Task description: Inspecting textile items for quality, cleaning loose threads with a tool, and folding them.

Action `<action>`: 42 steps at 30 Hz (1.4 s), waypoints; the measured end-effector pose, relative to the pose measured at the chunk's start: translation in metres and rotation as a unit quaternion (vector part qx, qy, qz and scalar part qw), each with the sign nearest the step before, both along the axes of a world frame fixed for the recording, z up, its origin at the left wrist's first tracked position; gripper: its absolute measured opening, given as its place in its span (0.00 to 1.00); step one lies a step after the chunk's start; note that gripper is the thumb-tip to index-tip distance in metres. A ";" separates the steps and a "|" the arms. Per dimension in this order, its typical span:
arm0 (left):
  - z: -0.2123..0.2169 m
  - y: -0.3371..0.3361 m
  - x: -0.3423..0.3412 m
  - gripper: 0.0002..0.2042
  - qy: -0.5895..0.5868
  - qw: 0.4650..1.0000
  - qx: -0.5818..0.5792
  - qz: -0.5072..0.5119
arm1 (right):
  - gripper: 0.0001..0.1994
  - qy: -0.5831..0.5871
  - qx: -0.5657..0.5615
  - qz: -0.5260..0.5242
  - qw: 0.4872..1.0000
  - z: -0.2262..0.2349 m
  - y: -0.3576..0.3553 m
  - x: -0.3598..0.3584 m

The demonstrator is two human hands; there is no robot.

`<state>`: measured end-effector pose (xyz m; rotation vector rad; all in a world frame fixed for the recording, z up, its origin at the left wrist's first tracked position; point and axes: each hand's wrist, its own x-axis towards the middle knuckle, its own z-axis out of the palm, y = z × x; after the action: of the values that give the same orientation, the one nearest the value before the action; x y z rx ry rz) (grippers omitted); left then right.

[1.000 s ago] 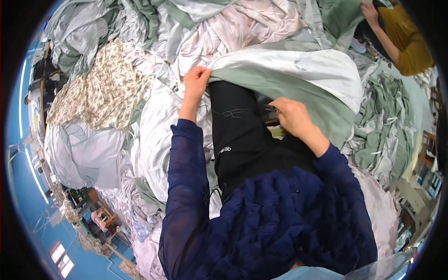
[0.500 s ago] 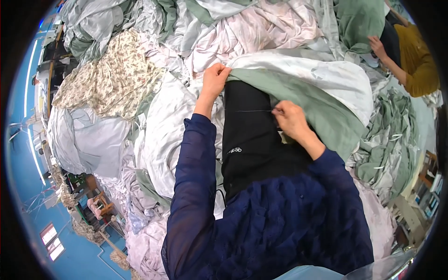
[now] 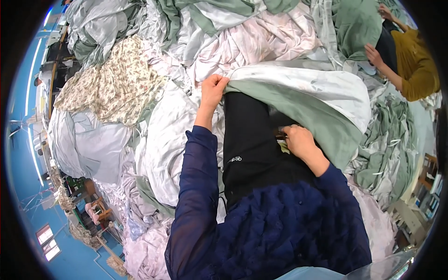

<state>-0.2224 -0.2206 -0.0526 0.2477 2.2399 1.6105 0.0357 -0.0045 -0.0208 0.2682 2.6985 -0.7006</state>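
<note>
My left hand [image 3: 213, 92] pinches the corner of a large cloth that is green [image 3: 298, 109] on one face and white with a faint print [image 3: 322, 84] on the other. From that hand the cloth drapes to the right, across my lap. My right hand [image 3: 301, 142] is below the green side, over my black trousers [image 3: 249, 135], with its fingers curled together. A small dark thing shows at its fingertips, too small to name. Just beneath those fingers a yellowish-green scrap [image 3: 284, 147] shows between my legs.
Heaped fabric surrounds me: a floral cream cloth [image 3: 112, 81], pale pink sheets [image 3: 256, 42] and a green and grey pile [image 3: 387, 149]. At the upper right another person in a mustard top [image 3: 417, 65] handles green cloth [image 3: 357, 30]. A wooden chair [image 3: 102, 207] stands at the left.
My right hand has come down, closer to my body, from where a thin thread ran across my trousers; that thread no longer shows. The left hand keeps its pinch on the cloth.
</note>
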 end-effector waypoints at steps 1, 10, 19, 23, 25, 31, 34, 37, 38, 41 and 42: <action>-0.001 0.000 0.001 0.09 -0.001 1.000 0.011 0.000 | 0.11 0.011 -0.040 -0.010 0.999 0.010 0.000 -0.001; -0.004 -0.001 0.001 0.11 0.006 1.000 0.015 0.008 | 0.11 0.294 -0.137 -0.130 0.937 0.028 0.018 -0.085; 0.004 0.008 0.003 0.09 -0.012 0.999 0.035 -0.003 | 0.11 0.220 -0.110 -0.122 0.962 -0.003 0.003 -0.144; 0.008 0.002 0.005 0.09 -0.003 1.000 0.018 0.004 | 0.10 0.190 -0.057 -0.110 0.974 0.000 0.001 -0.137; 0.018 0.006 0.009 0.09 -0.001 1.000 0.021 0.001 | 0.10 0.179 -0.072 -0.101 0.976 0.002 0.013 -0.128; 0.047 0.024 0.025 0.02 0.058 0.979 0.050 -0.188 | 0.05 0.263 -0.235 -0.190 0.916 0.079 0.034 -0.066; 0.072 0.056 0.038 0.04 0.118 0.929 0.054 -0.347 | 0.04 0.325 -0.211 -0.174 0.905 0.125 0.039 -0.025; 0.082 0.093 0.049 0.09 0.198 0.905 -0.005 -0.376 | 0.05 0.300 -0.304 -0.247 0.870 0.166 0.063 0.026; 0.081 0.105 0.052 0.09 0.231 0.892 -0.021 -0.388 | 0.06 0.324 -0.328 -0.269 0.846 0.172 0.073 0.046; 0.059 0.148 0.051 0.09 0.187 0.879 0.000 -0.440 | 0.07 0.516 -0.328 -0.304 0.730 0.193 0.097 0.104; 0.055 0.164 0.050 0.10 0.138 0.872 -0.003 -0.469 | 0.08 0.558 -0.334 -0.303 0.697 0.199 0.113 0.132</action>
<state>-0.1727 -0.0564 0.0025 1.3875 1.7843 1.0443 0.1678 0.1084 0.1784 0.7287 2.9606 -2.7203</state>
